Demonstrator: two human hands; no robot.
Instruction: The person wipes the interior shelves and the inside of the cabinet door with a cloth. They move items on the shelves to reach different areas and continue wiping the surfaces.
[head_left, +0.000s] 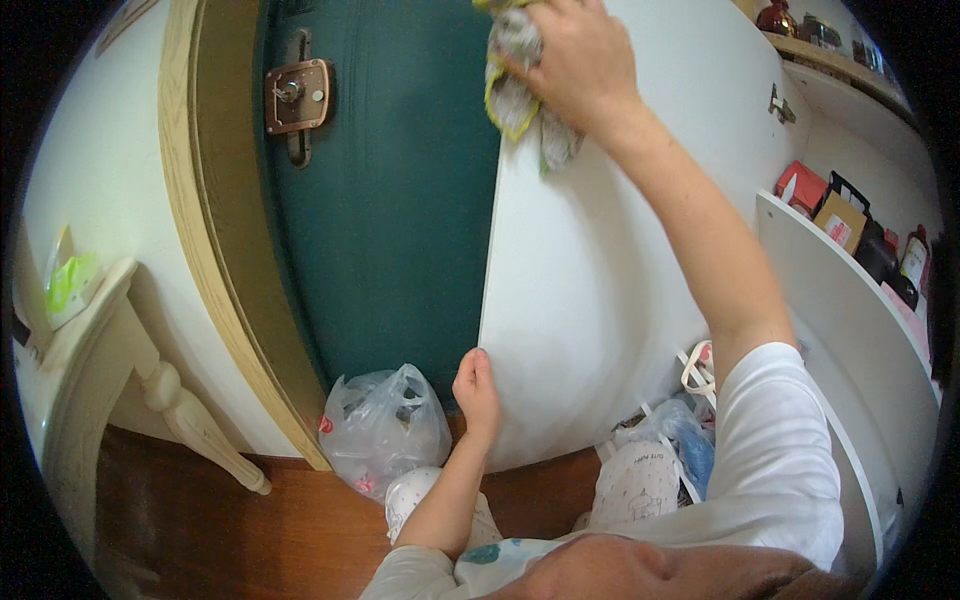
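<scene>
A white cabinet door (577, 300) stands swung out in front of me, partly covering a dark green entry door (390, 202). My left hand (478, 394) grips the free edge of the cabinet door low down. Up near its top edge, my right hand (585, 60) clutches a crumpled grey cleaning cloth (514, 101) with yellow-green trim. The cloth lies against the white panel and laps over its edge. Some of my right fingers are hidden behind the cloth and cut off by the top of the view.
A tied plastic bag (386, 431) sits on the wooden floor (300, 532) by the entry door. To the left stands a cream table (90, 352) with a turned leg. On the right, cabinet shelves (840, 262) hold boxes and bottles, with a blue bag (694, 450) lower down.
</scene>
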